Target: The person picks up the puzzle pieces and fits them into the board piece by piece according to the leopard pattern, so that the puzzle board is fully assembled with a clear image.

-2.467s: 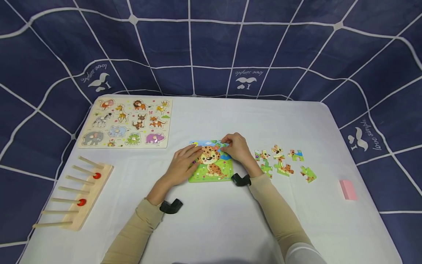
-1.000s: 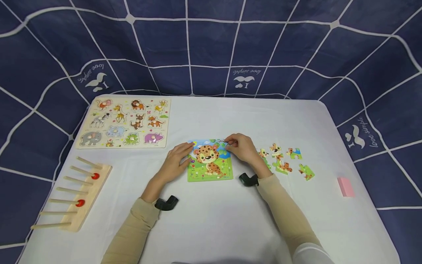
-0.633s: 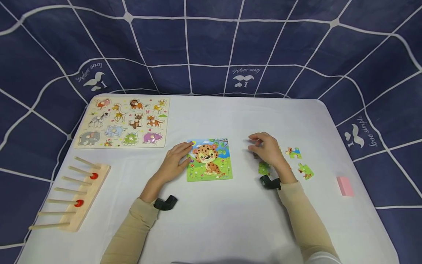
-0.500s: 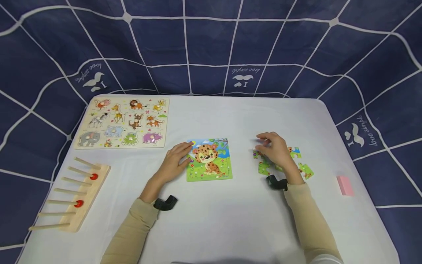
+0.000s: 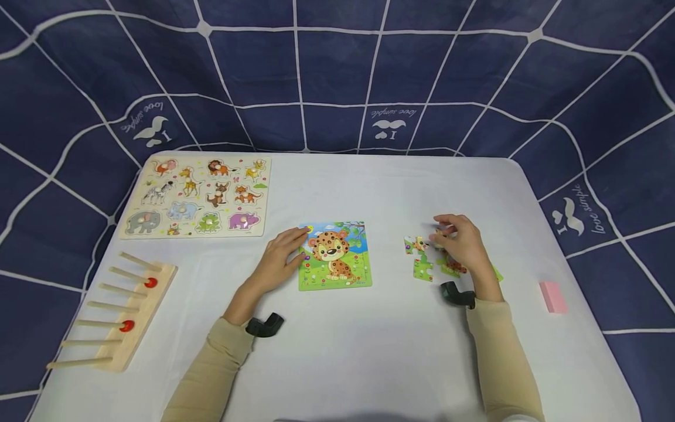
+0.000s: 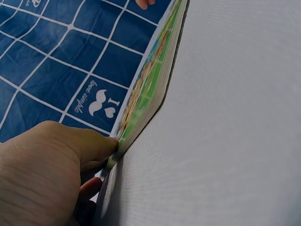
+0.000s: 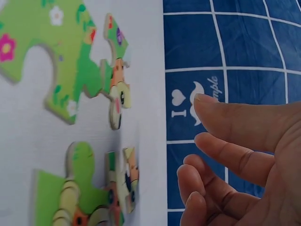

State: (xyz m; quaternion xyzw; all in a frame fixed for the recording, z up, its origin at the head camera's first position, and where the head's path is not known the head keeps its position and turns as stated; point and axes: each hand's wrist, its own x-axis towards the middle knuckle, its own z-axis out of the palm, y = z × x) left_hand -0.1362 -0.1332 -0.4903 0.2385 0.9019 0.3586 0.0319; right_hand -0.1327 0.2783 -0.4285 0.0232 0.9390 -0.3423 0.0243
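Observation:
The square leopard jigsaw puzzle (image 5: 340, 275) lies flat at the middle of the table. My left hand (image 5: 279, 261) rests at its left side, fingers stretched along the edge; in the left wrist view the thumb (image 6: 101, 145) touches the rim. Over the loose jigsaw pieces to the right hovers my right hand (image 5: 461, 240), its fingers loosely bent and partly covering them. Nothing sits between thumb and fingers in the right wrist view, where a green piece (image 7: 66, 70) with flowers lies apart from the hand. Another green piece (image 5: 422, 269) shows left of it in the head view.
A wooden animal peg puzzle (image 5: 197, 196) lies at the back left. In front of it stands a wooden rack (image 5: 142, 316) with several pegs and two red beads (image 5: 150, 282). A pink block (image 5: 553, 297) is near the right edge. A blue checked cloth (image 5: 337, 70) hangs behind.
My right hand has left the top right corner of the leopard puzzle and moved right, over the loose pieces. My left hand slid slightly left and stays at the puzzle's left edge.

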